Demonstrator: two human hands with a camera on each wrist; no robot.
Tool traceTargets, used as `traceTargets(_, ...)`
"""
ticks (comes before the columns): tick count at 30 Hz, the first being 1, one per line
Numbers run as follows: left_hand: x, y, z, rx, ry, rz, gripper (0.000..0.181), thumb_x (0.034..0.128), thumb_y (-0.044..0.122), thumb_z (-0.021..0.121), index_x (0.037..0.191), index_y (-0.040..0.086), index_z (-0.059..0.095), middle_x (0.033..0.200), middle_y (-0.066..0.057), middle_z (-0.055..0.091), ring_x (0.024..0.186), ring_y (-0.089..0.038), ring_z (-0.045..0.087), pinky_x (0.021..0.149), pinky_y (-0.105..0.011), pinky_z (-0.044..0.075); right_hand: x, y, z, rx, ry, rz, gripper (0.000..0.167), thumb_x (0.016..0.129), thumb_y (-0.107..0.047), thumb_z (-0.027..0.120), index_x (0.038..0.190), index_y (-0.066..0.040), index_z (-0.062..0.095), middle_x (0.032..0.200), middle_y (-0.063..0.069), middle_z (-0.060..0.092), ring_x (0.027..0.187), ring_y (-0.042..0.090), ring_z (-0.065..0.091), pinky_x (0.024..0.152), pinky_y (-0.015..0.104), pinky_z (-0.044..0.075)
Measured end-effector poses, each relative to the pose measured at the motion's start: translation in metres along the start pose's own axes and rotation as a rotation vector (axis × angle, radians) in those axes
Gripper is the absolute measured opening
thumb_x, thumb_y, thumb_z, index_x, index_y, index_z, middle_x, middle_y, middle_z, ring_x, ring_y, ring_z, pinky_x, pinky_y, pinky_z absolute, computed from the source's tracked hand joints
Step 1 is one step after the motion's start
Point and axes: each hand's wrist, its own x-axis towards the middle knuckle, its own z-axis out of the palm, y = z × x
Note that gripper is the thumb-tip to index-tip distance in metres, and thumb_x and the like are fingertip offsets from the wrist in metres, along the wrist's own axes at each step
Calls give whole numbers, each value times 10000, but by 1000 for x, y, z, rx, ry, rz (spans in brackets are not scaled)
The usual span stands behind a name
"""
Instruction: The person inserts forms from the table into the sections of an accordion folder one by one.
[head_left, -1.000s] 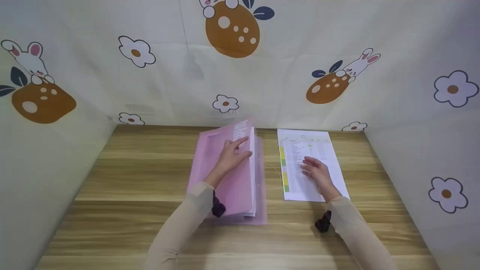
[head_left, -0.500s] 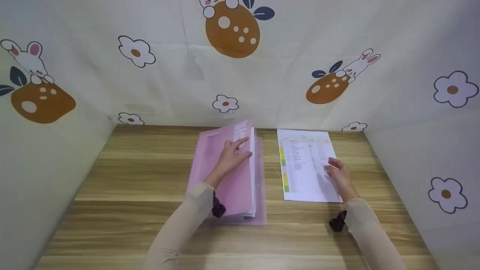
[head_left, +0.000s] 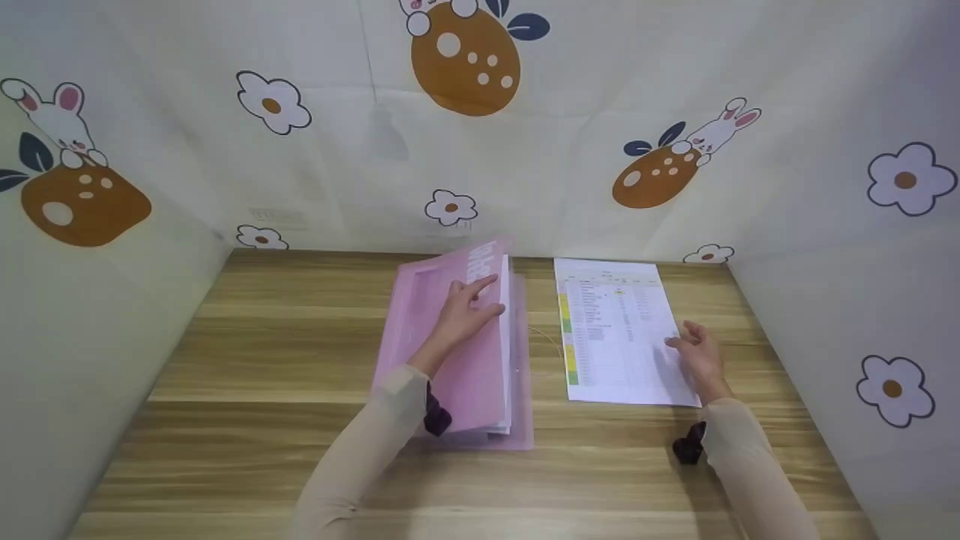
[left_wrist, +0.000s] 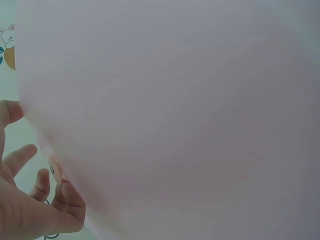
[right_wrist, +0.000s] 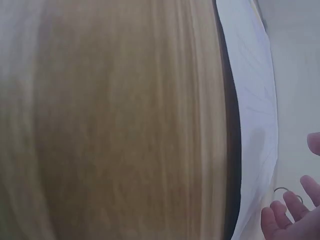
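A pink folder [head_left: 450,337] with white sheets [head_left: 505,352] inside lies at the middle of the table, its top cover slanting up. My left hand [head_left: 461,319] holds the cover by its right edge. In the left wrist view the pink cover [left_wrist: 170,120] fills most of the picture, and fingertips [left_wrist: 14,111] meet its edge near a small round snap [left_wrist: 52,169]. To the right lies a printed sheet [head_left: 615,337] with a table and a yellow-green strip. Beside its right edge hovers my right hand [head_left: 701,360], fingers loosely bent, apparently holding nothing.
A thin elastic cord [head_left: 551,339] curves between the folder and the sheet. The wooden table [head_left: 262,360] meets patterned cloth walls [head_left: 345,172] at the back and both sides. Black wrist cameras [head_left: 437,415] hang under both wrists.
My right hand has moved right, from over the middle of the printed sheet to its right edge. The left hand and the pink folder have stayed in place.
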Motion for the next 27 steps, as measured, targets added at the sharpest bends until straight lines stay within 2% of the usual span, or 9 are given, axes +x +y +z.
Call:
traceTargets(8,1,0,1,17,3,11,533,744,270,645,1253,182,515,897,-74,362,766,-189,367,641,-296,324,3,4,-4,6,6,66,694,789,-58,580,1364,44,205,1372,236,233,1245,318,223,974,377,222)
traceTargets(12,1,-1,1,20,2,7,531,745,271,645,1252,187,516,913,-77,370,807,-196,388,661,-304,339,3,4,-5,-32,7,76,733,782,-82,602,1373,33,186,1390,241,180,1251,339,200,982,390,202)
traceTargets(20,0,-1,0,4,-3,1,527,749,265,649,1253,189,514,916,-81,368,819,-203,389,657,-301,336,2,3,-4,-175,6,69,758,789,-107,621,1374,40,161,1388,257,157,1244,375,194,983,421,187)
traceTargets(27,0,-1,1,4,-6,0,531,750,268,650,1256,193,512,916,-84,366,810,-200,389,650,-297,338,0,4,-1,-328,-5,1,780,760,-102,645,1346,97,169,1334,317,221,1207,417,240,968,447,202)
